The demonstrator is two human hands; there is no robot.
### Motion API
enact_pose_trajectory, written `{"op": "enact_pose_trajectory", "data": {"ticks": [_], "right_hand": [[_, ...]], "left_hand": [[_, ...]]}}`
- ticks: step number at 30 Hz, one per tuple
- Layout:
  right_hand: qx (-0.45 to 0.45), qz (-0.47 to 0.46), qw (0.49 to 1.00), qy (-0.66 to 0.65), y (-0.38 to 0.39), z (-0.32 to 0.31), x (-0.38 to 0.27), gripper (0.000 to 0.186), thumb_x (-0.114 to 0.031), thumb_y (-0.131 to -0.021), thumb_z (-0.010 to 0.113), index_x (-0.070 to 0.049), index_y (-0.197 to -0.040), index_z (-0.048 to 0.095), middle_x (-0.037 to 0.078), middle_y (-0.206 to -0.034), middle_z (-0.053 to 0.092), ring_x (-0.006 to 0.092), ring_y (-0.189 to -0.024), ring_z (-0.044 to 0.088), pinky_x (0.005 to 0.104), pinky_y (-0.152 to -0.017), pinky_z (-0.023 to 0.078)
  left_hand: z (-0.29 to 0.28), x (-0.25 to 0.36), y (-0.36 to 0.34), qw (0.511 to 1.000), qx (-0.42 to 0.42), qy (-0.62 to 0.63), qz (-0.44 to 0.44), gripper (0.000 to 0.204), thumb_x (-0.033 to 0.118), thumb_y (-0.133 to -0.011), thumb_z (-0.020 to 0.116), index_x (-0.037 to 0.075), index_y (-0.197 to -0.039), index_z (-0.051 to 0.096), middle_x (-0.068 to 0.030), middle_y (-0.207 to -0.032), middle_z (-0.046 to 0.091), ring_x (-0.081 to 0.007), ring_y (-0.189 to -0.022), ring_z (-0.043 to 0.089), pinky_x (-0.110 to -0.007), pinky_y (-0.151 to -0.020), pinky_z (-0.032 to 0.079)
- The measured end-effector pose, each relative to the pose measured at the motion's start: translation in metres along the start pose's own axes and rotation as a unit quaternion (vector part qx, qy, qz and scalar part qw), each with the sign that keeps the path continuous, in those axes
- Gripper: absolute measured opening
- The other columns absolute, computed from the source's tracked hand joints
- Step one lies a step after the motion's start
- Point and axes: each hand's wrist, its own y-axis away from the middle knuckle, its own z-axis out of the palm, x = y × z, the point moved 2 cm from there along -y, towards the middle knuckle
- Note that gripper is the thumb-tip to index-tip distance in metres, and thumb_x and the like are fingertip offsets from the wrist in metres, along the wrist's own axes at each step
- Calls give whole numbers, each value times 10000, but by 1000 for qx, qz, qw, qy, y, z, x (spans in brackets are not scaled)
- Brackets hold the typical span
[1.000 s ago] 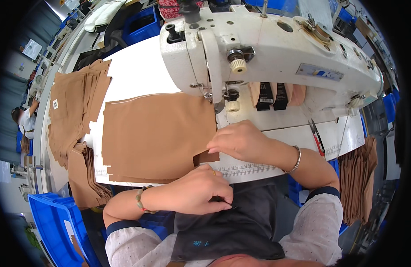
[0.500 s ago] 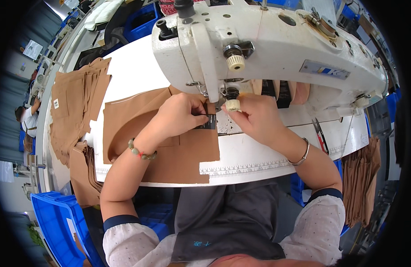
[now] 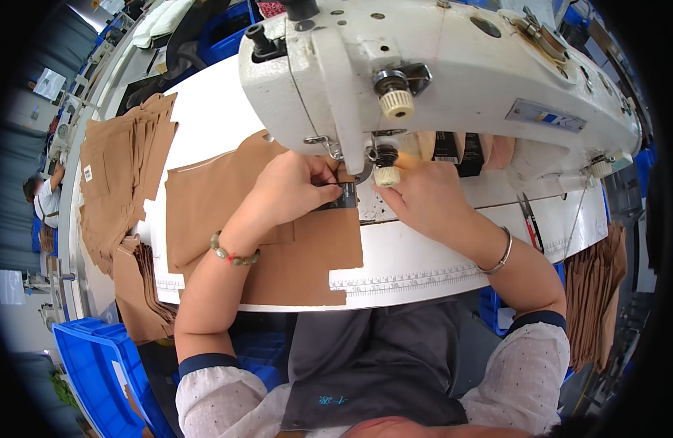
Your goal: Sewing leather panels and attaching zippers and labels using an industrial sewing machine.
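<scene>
My left hand (image 3: 289, 191) lies on a brown fabric panel (image 3: 307, 263) beneath the sewing machine head (image 3: 314, 87). Its thumb and bent fingers pinch a small black label (image 3: 348, 196) at the panel's right edge, close to the needle area. Across from it, my right hand (image 3: 432, 198) is closed, thumb and fingertips together beside the presser foot. A cream tension knob (image 3: 387, 177) partly covers those fingertips, so what they hold, if anything, is hidden. The needle itself cannot be made out.
Stacked brown pieces (image 3: 121, 171) lie at the left, with more folded ones (image 3: 141, 285) below. Red-and-black thread snips (image 3: 530, 223) rest right of my right hand. Black labels (image 3: 457, 152) sit behind it. Brown pieces (image 3: 592, 299) hang at the right; a blue bin (image 3: 95, 372) stands lower left.
The raised curved fold in the panel's left part now lies flatter. Both hands keep nearly the same places by the needle area. The whole view has shifted slightly.
</scene>
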Motion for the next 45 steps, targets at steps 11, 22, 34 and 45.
{"op": "enact_pose_trajectory", "data": {"ticks": [11,22,34,45], "right_hand": [[-25,-36,998,-35,2,11,-2,149,-162,-896,697,-113,-1018,768,69,-927,733,276,-728,700,395,-633,560],[14,-162,986,-23,6,19,-13,238,-83,-757,700,-102,-994,720,-35,-1006,678,161,-917,639,314,-705,559],[3,-170,985,-41,4,15,-18,159,-60,-776,667,-52,-930,707,-10,-973,645,182,-920,608,315,-724,550],[-8,-158,986,-44,6,15,-16,251,-55,-804,674,-59,-1041,760,1,-1117,711,192,-897,694,336,-719,546]], "left_hand": [[4,-6,0,1000,11,17,-1,174,229,-767,797,58,-789,775,-100,-697,713,-216,-644,680,-350,-642,525],[3,-2,1,1000,15,-3,3,169,229,-770,789,61,-781,774,-102,-702,717,-220,-648,684,-349,-633,527],[-51,-37,-2,981,186,-47,28,254,164,-765,855,23,-962,781,-103,-1058,717,-254,-901,705,-363,-773,562],[-48,31,50,945,176,-124,247,160,46,-832,706,24,-986,668,-103,-801,687,-296,-708,665,-362,-637,514]]}}
